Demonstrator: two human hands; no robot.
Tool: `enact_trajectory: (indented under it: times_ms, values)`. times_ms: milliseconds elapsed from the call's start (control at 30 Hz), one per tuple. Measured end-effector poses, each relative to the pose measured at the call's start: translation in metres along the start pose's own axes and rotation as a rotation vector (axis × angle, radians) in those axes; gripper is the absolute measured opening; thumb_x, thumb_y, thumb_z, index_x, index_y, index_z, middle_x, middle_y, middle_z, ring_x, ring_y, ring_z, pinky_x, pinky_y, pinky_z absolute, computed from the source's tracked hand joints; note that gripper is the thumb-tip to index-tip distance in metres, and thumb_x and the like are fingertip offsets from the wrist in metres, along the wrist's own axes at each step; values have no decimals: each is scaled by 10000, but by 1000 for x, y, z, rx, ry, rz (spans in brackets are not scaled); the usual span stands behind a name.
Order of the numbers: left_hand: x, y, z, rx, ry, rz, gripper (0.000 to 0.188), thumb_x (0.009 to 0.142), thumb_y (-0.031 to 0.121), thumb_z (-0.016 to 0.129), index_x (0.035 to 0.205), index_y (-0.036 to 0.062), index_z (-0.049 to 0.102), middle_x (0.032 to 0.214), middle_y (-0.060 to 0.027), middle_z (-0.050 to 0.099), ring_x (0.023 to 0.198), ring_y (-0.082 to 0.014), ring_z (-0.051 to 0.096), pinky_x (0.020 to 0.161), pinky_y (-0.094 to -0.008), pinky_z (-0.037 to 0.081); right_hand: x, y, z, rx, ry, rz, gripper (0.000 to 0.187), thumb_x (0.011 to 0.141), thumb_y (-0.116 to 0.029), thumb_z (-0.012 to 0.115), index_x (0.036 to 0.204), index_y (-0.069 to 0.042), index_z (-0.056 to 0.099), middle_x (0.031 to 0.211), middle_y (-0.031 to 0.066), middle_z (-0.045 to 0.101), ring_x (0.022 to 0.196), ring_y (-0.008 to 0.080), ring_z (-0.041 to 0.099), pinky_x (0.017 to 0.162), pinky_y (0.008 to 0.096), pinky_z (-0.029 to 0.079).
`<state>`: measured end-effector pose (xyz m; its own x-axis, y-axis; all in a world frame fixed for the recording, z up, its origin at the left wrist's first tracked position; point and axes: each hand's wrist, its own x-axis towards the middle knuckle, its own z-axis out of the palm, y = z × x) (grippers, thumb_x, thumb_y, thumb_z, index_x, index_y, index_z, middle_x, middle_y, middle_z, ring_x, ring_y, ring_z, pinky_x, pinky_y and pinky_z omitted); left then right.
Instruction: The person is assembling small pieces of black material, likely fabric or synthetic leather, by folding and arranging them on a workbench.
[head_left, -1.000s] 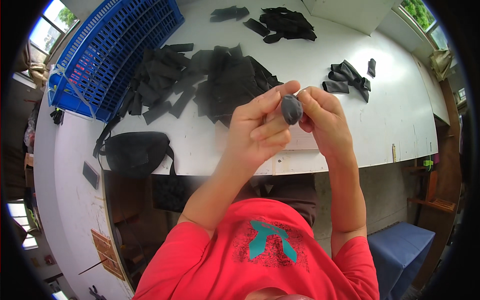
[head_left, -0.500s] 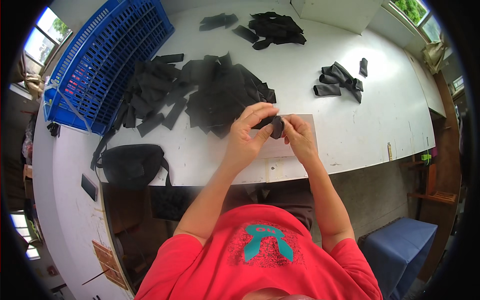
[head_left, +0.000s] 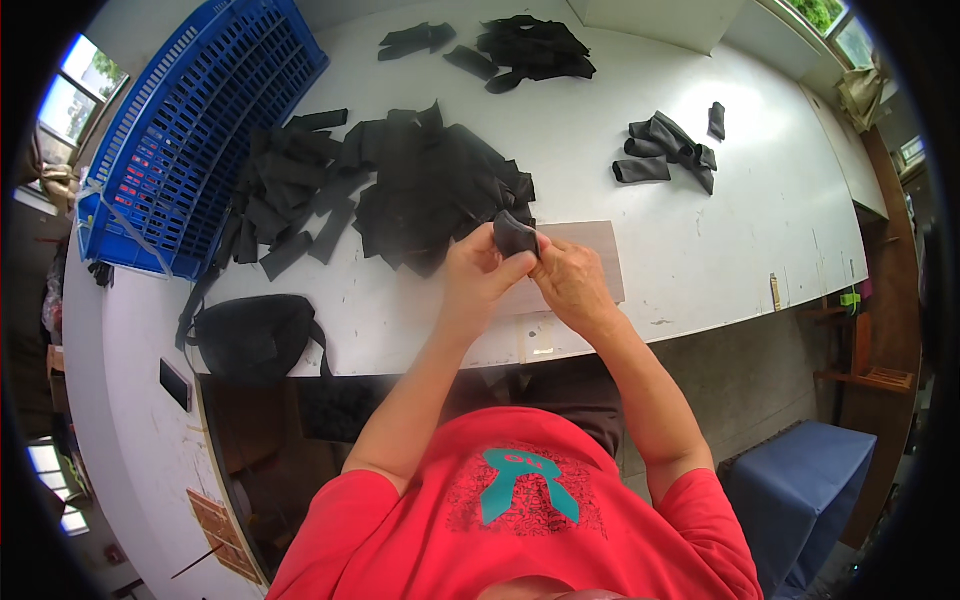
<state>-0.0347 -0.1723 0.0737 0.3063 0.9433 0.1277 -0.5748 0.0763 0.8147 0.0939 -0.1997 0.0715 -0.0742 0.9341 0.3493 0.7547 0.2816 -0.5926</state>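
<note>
Between my two hands is a small folded piece of black fabric (head_left: 515,236), raised over a thin greyish board (head_left: 585,262). My left hand (head_left: 478,268) pinches it from the left, thumb across its near side. My right hand (head_left: 577,283) grips its right edge with thumb and fingers closed. Just beyond my left hand lies a large heap of flat black fabric pieces (head_left: 430,190). To the right of the board, apart from it, several rolled or folded black pieces (head_left: 665,150) form a small pile. The fingertips behind the fabric are partly hidden.
A blue plastic crate (head_left: 190,130) leans at the far left, beside loose black strips (head_left: 290,185). Near the front left edge sit a black pouch (head_left: 255,335) and a phone (head_left: 175,384). More black fabric (head_left: 535,52) lies at the back. A blue-covered stool (head_left: 800,490) stands at lower right.
Both hands have shifted slightly left with the fabric piece. The piece now stands up more and shows a broader face, and my left fingers have curled in behind it.
</note>
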Motion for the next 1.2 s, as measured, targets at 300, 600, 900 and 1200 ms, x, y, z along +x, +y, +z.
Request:
enact_trajectory:
  times_ms: [300,600,900,1200]
  values:
    - [7,-3,10,898,-99,172,166,651,14,694,764,-9,575,684,-9,514,630,-59,485,566,-203,397,-15,25,20,347,-48,137,102,788,-71,503,736,-22,576,613,121,559,584,287,564,546,347,442]
    - [0,19,15,117,-32,137,146,832,98,549,930,-5,583,886,-88,608,799,-114,536,720,-241,412,3,-5,-15,117,-74,79,223,776,-205,587,683,-6,546,615,114,537,562,289,526,507,372,399]
    - [-3,16,0,-76,154,94,139,839,172,545,849,42,591,854,-59,599,774,-107,496,714,-231,353,2,-4,14,-12,63,-61,299,787,-240,579,594,-43,464,548,88,480,524,280,501,454,374,368]
    - [89,12,-64,658,482,262,133,778,45,529,879,-29,576,807,-84,618,744,-137,564,675,-252,438,70,21,-78,1293,97,247,479,888,-436,372,841,7,548,627,37,547,561,104,487,524,244,378]
